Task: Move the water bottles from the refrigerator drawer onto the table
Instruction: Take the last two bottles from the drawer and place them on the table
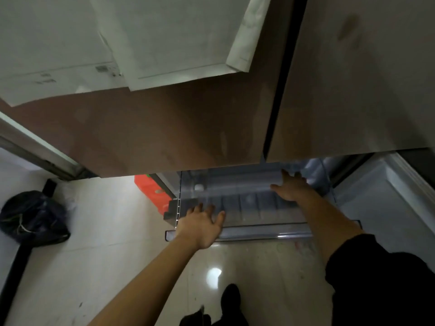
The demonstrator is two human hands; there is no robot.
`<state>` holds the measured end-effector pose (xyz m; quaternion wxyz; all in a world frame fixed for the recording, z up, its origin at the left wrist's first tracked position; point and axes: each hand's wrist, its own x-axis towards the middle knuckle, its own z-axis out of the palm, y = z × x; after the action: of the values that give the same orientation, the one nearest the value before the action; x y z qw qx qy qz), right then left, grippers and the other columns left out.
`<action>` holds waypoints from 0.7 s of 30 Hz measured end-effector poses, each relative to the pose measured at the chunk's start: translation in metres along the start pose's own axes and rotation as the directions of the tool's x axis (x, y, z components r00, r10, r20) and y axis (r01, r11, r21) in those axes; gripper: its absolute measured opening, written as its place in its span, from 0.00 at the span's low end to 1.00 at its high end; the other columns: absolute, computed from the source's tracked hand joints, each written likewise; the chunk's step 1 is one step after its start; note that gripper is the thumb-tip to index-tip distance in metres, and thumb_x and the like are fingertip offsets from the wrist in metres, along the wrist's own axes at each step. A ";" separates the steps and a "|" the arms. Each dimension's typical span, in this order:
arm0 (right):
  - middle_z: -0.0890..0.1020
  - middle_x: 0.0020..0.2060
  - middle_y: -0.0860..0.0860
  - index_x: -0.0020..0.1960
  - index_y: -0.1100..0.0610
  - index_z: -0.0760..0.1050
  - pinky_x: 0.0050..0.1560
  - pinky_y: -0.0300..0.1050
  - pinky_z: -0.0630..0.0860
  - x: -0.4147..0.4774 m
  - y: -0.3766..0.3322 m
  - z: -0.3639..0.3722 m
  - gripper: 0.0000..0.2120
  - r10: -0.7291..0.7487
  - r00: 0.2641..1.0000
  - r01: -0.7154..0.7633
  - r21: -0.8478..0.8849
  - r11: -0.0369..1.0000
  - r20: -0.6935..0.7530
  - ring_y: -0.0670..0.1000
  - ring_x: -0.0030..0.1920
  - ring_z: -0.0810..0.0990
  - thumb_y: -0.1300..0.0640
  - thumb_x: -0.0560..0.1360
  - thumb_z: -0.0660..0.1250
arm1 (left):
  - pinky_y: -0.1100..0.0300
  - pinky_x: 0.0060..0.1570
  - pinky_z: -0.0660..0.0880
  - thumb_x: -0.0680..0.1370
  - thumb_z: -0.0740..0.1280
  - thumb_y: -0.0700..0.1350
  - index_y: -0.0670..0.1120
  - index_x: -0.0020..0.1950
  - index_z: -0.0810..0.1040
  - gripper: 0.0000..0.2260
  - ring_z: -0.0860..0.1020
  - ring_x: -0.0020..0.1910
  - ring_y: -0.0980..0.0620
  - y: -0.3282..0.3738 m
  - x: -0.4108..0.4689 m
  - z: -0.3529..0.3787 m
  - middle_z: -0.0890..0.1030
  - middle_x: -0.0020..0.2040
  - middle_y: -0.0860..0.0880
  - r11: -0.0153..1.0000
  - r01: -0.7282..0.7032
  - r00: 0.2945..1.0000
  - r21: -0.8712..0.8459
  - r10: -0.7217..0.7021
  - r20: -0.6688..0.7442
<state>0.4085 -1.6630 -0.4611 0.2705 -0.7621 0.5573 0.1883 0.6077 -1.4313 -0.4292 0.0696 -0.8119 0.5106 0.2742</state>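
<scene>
The clear plastic refrigerator drawer [256, 228] is pulled out low in front of me, below the brown fridge doors. One white bottle cap [199, 187] shows at the drawer's back left; the bottle under it is blurred. My left hand [202, 225] hovers with fingers spread over the drawer's front left corner and holds nothing. My right hand [290, 188] reaches deeper in at the right, fingers spread, empty. The drawer's far part is hidden under the doors. No table is in view.
A brown fridge door [164, 128] with white papers [146, 43] stuck to it hangs overhead. A red container [153, 191] stands left of the drawer. A dark bag [33, 217] lies on the glossy floor at the left. An open white door panel [386, 198] stands at the right.
</scene>
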 end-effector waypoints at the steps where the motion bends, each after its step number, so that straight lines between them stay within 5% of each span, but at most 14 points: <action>1: 0.49 0.80 0.61 0.81 0.50 0.44 0.75 0.62 0.59 0.010 0.002 0.004 0.41 0.015 1.000 -0.015 0.007 1.000 0.003 0.65 0.78 0.51 0.34 0.78 0.58 | 0.44 0.70 0.63 0.70 0.34 0.69 0.56 0.77 0.58 0.39 0.59 0.76 0.41 -0.003 0.004 0.001 0.60 0.79 0.46 1.000 0.015 1.000 -0.009 -0.015 0.016; 6: 0.59 0.77 0.62 0.80 0.51 0.54 0.71 0.59 0.66 0.005 -0.008 0.005 0.39 0.016 1.000 -0.017 -0.023 1.000 -0.025 0.64 0.75 0.62 0.32 0.76 0.58 | 0.42 0.71 0.61 0.70 0.36 0.68 0.53 0.76 0.59 0.39 0.57 0.76 0.38 -0.002 0.009 -0.005 0.57 0.79 0.43 1.000 0.017 0.990 0.002 -0.017 0.138; 9: 0.71 0.71 0.58 0.76 0.52 0.64 0.65 0.54 0.72 -0.018 -0.019 0.009 0.32 -0.016 1.000 0.017 -0.074 0.997 0.010 0.61 0.68 0.72 0.37 0.77 0.61 | 0.44 0.74 0.55 0.76 0.52 0.68 0.51 0.80 0.53 0.36 0.51 0.78 0.37 -0.004 0.015 -0.014 0.51 0.80 0.41 0.991 0.082 0.982 -0.102 -0.062 0.180; 12: 0.71 0.70 0.59 0.75 0.54 0.66 0.67 0.56 0.69 -0.036 -0.024 0.019 0.30 0.002 0.996 0.000 -0.013 1.000 0.093 0.62 0.69 0.71 0.44 0.76 0.65 | 0.43 0.74 0.52 0.76 0.57 0.68 0.50 0.80 0.49 0.40 0.46 0.78 0.36 -0.006 0.036 -0.025 0.46 0.80 0.40 0.991 0.077 0.985 -0.105 -0.059 0.161; 21: 0.71 0.71 0.57 0.75 0.57 0.63 0.64 0.49 0.71 -0.047 -0.012 0.018 0.28 -0.092 0.978 0.062 0.159 0.985 0.189 0.58 0.68 0.73 0.46 0.80 0.64 | 0.48 0.70 0.61 0.78 0.61 0.62 0.48 0.79 0.55 0.34 0.60 0.73 0.34 -0.008 0.111 -0.017 0.56 0.77 0.34 0.976 0.219 0.973 -0.010 -0.218 0.073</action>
<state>0.4057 -1.6141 -0.4455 0.3886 -0.7379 0.5108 0.2086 0.6568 -1.5218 -0.4737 0.1105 -0.8533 0.4130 0.2984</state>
